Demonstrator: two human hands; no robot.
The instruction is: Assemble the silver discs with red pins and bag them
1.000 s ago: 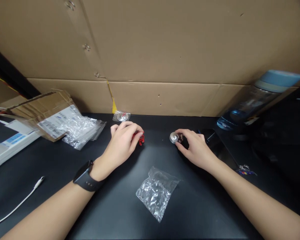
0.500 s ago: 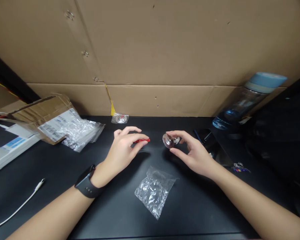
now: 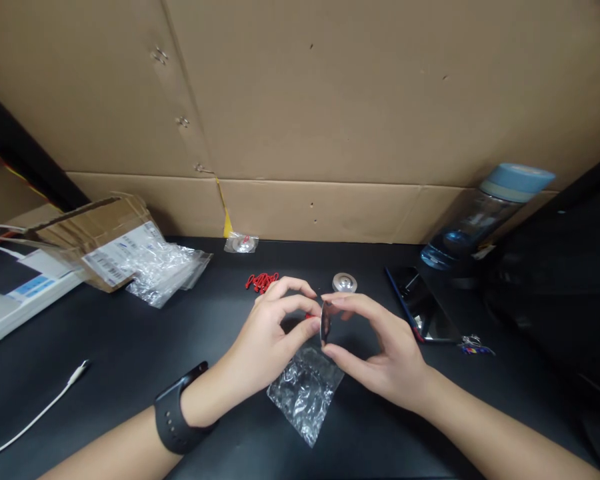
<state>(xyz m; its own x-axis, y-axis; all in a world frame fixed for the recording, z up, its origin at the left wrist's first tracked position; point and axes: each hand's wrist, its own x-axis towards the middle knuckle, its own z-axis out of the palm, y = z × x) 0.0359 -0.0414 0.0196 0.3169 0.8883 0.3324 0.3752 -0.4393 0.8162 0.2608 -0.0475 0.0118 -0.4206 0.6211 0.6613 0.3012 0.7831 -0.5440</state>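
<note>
My right hand grips a thin, shiny metal disc by its rim, between thumb and fingers, and the disc is turned edge-on. Close against its left face, my left hand pinches a small red cord loop, mostly hidden by the fingers. Whether the cord passes through the disc I cannot tell. Behind the left hand lies a pile of red cord loops with dark ends. Another round metal disc rests on the table beyond the right fingers. Below both hands is a clear plastic bag.
At left stand a cardboard box with crinkled plastic bags and a white cable. A bagged disc lies by the cardboard wall. To the right are a phone, a small keychain and a water bottle.
Both hands have come together and nearer to me, bringing the red cord up to the disc. A second disc, earlier at my right hand, now shows lying on the table. The red pile is uncovered.
</note>
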